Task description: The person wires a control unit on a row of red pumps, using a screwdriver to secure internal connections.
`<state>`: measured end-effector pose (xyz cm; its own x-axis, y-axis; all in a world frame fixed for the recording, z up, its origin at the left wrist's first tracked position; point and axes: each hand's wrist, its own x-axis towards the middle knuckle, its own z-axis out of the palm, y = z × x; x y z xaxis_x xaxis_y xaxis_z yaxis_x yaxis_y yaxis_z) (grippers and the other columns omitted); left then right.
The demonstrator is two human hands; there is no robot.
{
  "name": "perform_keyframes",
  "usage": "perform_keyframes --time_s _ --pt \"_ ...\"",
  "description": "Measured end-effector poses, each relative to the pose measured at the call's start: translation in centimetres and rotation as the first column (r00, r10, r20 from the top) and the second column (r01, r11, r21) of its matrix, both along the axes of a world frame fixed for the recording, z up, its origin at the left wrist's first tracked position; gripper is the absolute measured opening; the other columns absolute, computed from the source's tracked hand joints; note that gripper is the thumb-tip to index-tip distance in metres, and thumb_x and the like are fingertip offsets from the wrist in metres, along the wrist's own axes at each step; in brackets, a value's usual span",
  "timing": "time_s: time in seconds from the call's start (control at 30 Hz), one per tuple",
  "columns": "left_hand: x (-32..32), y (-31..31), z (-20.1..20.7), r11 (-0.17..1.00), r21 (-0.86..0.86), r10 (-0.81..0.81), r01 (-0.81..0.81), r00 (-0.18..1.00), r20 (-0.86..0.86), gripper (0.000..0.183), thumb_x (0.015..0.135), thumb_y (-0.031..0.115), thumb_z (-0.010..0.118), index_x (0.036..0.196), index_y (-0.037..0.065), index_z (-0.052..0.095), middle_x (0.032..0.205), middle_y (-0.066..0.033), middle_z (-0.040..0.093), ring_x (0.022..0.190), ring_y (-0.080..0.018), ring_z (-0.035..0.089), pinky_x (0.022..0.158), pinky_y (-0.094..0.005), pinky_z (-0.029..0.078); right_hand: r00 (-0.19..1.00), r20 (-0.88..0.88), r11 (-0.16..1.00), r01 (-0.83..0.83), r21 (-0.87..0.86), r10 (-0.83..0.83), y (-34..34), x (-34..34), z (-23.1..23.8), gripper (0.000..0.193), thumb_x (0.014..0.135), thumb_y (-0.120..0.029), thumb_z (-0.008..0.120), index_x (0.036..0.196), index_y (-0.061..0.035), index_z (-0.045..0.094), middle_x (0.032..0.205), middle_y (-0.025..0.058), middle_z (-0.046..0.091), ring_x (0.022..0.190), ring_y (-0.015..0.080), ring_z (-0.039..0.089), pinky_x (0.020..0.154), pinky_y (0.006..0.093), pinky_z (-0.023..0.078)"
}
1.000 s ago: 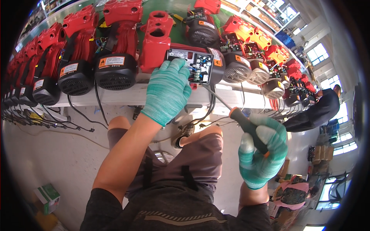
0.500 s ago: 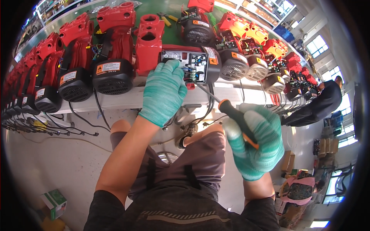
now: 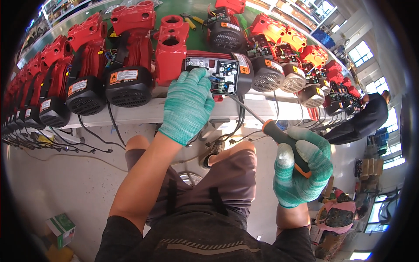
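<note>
A red pump (image 3: 171,61) with a black motor end lies on the bench edge before me, its control box uncovered so that a circuit board (image 3: 228,70) shows. My left hand (image 3: 187,107), in a green glove, rests over the left part of that box. Its fingers are curled together, and whatever they pinch is hidden beneath them. In my gloved right hand (image 3: 317,168) is a screwdriver (image 3: 279,134) with a black and orange handle. The shaft slants up and left, its tip at the lower edge of the board beside my left fingers.
More red pumps (image 3: 131,54) with black motor ends line the bench on both sides. Yellow-handled pliers (image 3: 190,22) lie behind on the green top. Black cables (image 3: 114,126) hang off the front edge. Another person (image 3: 369,115) stands bent at the far right.
My right hand has shifted right and slightly down with the screwdriver, its fingers looser around the handle. My left hand stays on the box; the whole view has moved slightly.
</note>
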<state>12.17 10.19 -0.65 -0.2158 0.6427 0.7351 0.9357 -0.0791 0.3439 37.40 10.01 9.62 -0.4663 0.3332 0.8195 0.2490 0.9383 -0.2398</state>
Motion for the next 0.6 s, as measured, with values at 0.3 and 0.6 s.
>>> perform_keyframes --time_s 0.3,0.6 --pt "0.00 0.02 -0.04 1.000 -0.004 -0.001 0.001 1.000 0.005 0.019 0.078 0.002 0.071 0.097 0.002 0.068 0.119 -0.0124 0.066 0.098 -0.0353 0.061 0.091 -0.0478 0.052 1.000 -0.013 1.000 -0.016 0.014 0.016 0.15 -0.08 -0.60 0.035 0.087 -0.013 0.089 0.106 -0.0007 0.062 0.108 0.0232 0.071 0.089 0.0316 0.075 0.074 0.0373 0.062" --pt "-0.19 0.10 -0.31 1.000 0.017 -0.013 0.013 1.000 0.000 0.019 0.078 0.002 0.071 0.097 0.003 0.068 0.119 -0.0121 0.066 0.098 -0.0357 0.061 0.091 -0.0476 0.051 0.999 -0.039 1.000 0.018 0.011 -0.018 0.34 -0.29 -0.73 0.038 0.088 -0.015 0.089 0.108 -0.0004 0.061 0.110 0.0220 0.071 0.090 0.0290 0.074 0.077 0.0358 0.062"
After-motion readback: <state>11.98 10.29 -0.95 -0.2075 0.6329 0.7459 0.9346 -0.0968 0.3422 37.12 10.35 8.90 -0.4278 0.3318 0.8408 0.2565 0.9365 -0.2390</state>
